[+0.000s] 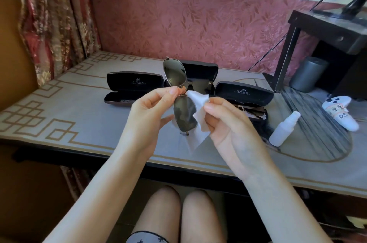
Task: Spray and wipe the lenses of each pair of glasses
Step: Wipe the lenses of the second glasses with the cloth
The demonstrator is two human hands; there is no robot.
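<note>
Left hand (151, 108) pinches sunglasses (179, 94) at bridge, steadying — right hand (224, 121) pinches cloth (198, 111) against lower lens, wiping.

The sunglasses (185, 115) have dark grey-green lenses and a thin silver frame. The cloth (198, 102) is white. The spray bottle (284, 129) is white too. The left case (135, 84) and the right case (244, 92) are black, with small white writing inside the lids. The surface (59, 119) is pale grey with tan lines that make square knots along its edge. The wall (188, 24) is dark pink with a leaf pattern. The curtain (53, 24) is red and gold with flowers. The game controller (341, 113) is white with black buttons. The bin (308, 74) is grey.
</note>
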